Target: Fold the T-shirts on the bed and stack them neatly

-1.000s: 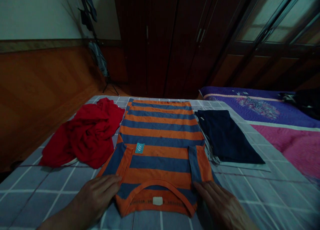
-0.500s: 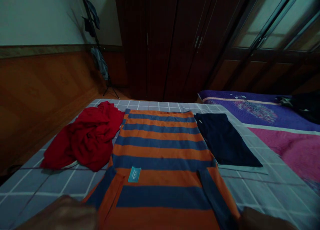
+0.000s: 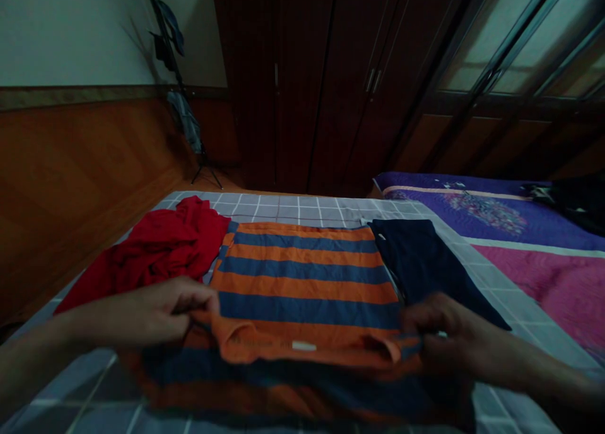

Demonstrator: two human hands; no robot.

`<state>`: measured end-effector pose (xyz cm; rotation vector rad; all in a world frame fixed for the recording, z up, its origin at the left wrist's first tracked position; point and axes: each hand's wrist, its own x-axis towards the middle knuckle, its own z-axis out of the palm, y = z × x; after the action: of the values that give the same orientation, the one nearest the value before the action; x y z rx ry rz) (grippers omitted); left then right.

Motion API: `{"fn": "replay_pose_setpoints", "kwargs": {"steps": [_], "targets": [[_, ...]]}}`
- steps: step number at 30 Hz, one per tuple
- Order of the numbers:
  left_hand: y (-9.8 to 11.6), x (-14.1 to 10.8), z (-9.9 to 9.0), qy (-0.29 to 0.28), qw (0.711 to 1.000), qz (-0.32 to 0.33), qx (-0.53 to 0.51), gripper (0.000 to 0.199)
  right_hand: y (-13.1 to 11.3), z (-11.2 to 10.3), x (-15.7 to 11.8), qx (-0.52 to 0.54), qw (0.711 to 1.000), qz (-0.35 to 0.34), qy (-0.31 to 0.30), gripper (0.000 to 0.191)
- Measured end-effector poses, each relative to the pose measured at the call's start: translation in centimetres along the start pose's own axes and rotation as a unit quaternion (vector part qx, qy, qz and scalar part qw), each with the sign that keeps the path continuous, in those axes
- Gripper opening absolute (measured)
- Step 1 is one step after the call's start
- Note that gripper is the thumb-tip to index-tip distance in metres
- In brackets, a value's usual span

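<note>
A striped orange and blue shirt (image 3: 307, 271) lies on a grey checked cloth, its far part flat. Its near part is lifted and hangs toward me, with the collar and a small white label showing. My left hand (image 3: 172, 311) pinches the shirt at the left shoulder, beside the collar. At the other shoulder my right hand (image 3: 442, 333) is closed on the fabric, slightly blurred. A crumpled red garment (image 3: 174, 245) lies left of the shirt, behind my left hand. Folded dark navy cloth (image 3: 416, 257) lies to the right, partly behind my right hand.
The checked cloth (image 3: 302, 208) covers the surface under the clothes. On the right is a purple and pink bedspread (image 3: 444, 207) with a dark garment (image 3: 574, 201) on it. A dark wardrobe (image 3: 302, 106) stands behind, with a clothes stand (image 3: 201, 154) to its left.
Both hands have come up from the bottom edge and away from me, raising the shirt's collar end and folding it over the flat part. The view has shifted slightly.
</note>
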<state>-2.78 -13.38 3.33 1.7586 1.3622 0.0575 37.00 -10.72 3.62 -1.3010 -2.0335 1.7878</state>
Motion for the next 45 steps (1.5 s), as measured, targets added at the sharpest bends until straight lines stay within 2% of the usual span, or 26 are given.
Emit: {"fn": "replay_pose_setpoints", "kwargs": {"steps": [2, 5, 8, 11, 14, 17, 21, 24, 27, 30, 33, 35, 37, 40, 45], "targets": [[0.4, 3.3, -3.6, -0.049, 0.995, 0.012, -0.082, 0.024, -1.3, -3.2, 3.2, 0.032, 0.999, 0.027, 0.015, 0.012], [-0.2, 9.6, -7.5, -0.048, 0.990, 0.019, -0.128, 0.026, -2.2, -7.5, 9.0, -0.022, 0.994, 0.061, 0.091, 0.003], [-2.2, 15.7, -9.0, -0.011, 0.987, -0.008, -0.157, 0.032, -1.4, -9.8, 14.3, -0.099, 0.975, 0.120, 0.158, 0.012], [-4.8, 19.4, -8.6, 0.003, 0.988, -0.034, -0.151, 0.031, 0.7, -10.3, 17.8, -0.134, 0.962, 0.152, 0.183, 0.013], [-6.9, 20.2, -8.0, 0.010, 0.988, -0.013, -0.151, 0.034, 3.0, -10.4, 19.4, -0.167, 0.948, 0.179, 0.203, 0.026], [-7.8, 19.8, -8.3, 0.027, 0.989, 0.018, -0.147, 0.036, 4.5, -10.9, 20.0, -0.200, 0.934, 0.192, 0.225, 0.031], [-7.9, 20.5, -9.0, 0.126, 0.989, 0.042, -0.058, 0.037, 5.1, -11.6, 20.8, -0.255, 0.914, 0.190, 0.251, 0.029], [-7.7, 21.1, -8.8, 0.198, 0.980, 0.020, 0.013, 0.032, 4.4, -11.4, 20.7, -0.306, 0.892, 0.168, 0.288, 0.023], [-6.5, 19.9, -7.1, 0.272, 0.960, 0.011, 0.065, 0.032, 3.5, -10.5, 18.7, -0.356, 0.855, 0.130, 0.353, 0.028], [-4.1, 17.0, -3.2, 0.320, 0.932, 0.088, 0.148, 0.035, 3.2, -9.5, 15.3, -0.381, 0.821, 0.130, 0.405, 0.035], [-2.0, 14.2, 2.3, 0.299, 0.908, 0.187, 0.225, 0.035, 3.9, -8.7, 12.5, -0.376, 0.805, 0.183, 0.421, 0.052], [-1.7, 13.3, 5.6, 0.284, 0.900, 0.212, 0.253, 0.038, 4.8, -8.4, 11.8, -0.368, 0.801, 0.217, 0.420, 0.061], [-2.1, 13.2, 8.0, 0.279, 0.898, 0.213, 0.267, 0.042, 5.6, -8.1, 11.8, -0.357, 0.804, 0.234, 0.415, 0.062], [-3.1, 13.8, 9.3, 0.268, 0.905, 0.198, 0.267, 0.044, 6.5, -8.1, 12.4, -0.340, 0.814, 0.231, 0.411, 0.049], [-3.8, 14.5, 9.2, 0.252, 0.908, 0.187, 0.275, 0.047, 7.1, -8.0, 12.8, -0.347, 0.797, 0.223, 0.442, 0.040]]}}
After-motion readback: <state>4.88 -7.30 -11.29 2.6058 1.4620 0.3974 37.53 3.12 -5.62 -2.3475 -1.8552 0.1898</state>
